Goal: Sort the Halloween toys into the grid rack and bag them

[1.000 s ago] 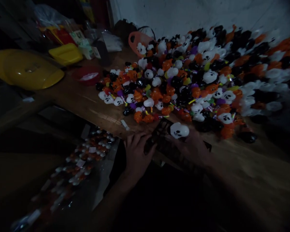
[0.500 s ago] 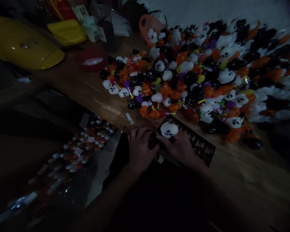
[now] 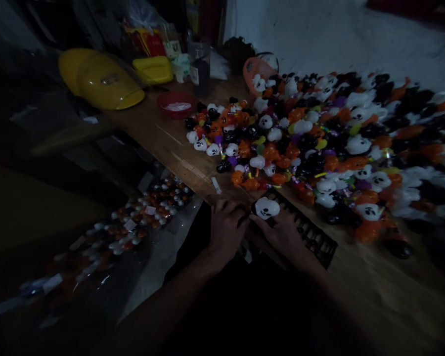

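Note:
A white plastic ghost-faced toy head (image 3: 267,208), with black eyes and a mouth, sits in the fingers of my right hand (image 3: 282,235) at the table's front edge. My left hand (image 3: 228,230) is just left of it, fingers curled and pressed together near the toy's dark side; what they grip is hidden in shadow. Under and beyond my right hand lies a black slotted tray (image 3: 311,230), slanting down to the right. A large heap of orange, white, black and purple Halloween toys (image 3: 270,151) covers the table behind it.
A small white strip (image 3: 216,185) lies by the table edge. Farther back are a red bowl (image 3: 176,106), a yellow helmet (image 3: 104,81), a dark jug (image 3: 200,74) and an orange basket (image 3: 257,71). Below the table, at left, clear bags of similar toys (image 3: 152,207) lie on the floor.
The camera view has tilted up and left, so everything sits lower and farther right. Both hands stay together at the table edge, with the toy still in my right hand.

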The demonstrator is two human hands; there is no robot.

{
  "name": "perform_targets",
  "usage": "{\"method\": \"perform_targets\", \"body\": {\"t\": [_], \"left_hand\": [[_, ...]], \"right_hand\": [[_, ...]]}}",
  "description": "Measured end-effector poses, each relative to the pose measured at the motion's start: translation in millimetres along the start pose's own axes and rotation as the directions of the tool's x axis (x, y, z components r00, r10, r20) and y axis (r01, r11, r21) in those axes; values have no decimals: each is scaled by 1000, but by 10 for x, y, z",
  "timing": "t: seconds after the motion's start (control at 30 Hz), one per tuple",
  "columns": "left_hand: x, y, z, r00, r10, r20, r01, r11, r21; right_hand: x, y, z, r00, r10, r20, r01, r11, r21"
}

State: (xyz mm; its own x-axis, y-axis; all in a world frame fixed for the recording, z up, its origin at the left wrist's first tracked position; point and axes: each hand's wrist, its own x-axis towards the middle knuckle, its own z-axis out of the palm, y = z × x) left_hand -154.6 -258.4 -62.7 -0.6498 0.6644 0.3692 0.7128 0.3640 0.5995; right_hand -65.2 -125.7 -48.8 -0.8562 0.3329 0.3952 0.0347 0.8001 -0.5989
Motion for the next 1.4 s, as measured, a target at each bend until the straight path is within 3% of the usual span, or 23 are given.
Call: {"method": "perform_targets", "body": {"t": [0.5, 0.7, 0.77, 0.87, 1.03, 1.2, 1.4], "left_hand": [[47, -32, 29, 998, 54, 24, -55, 997, 53], [40, -32, 1, 998, 64, 8, -65, 997, 53], [17, -29, 0, 998, 69, -11, -69, 996, 51], [13, -16, 14, 996, 72, -44, -69, 996, 59], [94, 12, 31, 992, 90, -88, -85, 995, 51], [98, -22, 40, 992, 112, -56, -114, 993, -34], [48, -132, 83, 996, 85, -21, -87, 993, -82]], "right_hand": [[89, -24, 55, 986, -154, 59, 149, 986, 75], [149, -14, -155, 979, -108, 171, 73, 978, 196], [199, 29, -274, 987, -54, 151, 33, 989, 142], [317, 137, -393, 998, 35, 45, -30, 994, -105], [505, 177, -369, 976, 71, 208, 33, 889, -456], [509, 154, -346, 967, 137, 214, -21, 883, -469], [424, 345, -409, 997, 51, 52, -25, 907, -421]]}}
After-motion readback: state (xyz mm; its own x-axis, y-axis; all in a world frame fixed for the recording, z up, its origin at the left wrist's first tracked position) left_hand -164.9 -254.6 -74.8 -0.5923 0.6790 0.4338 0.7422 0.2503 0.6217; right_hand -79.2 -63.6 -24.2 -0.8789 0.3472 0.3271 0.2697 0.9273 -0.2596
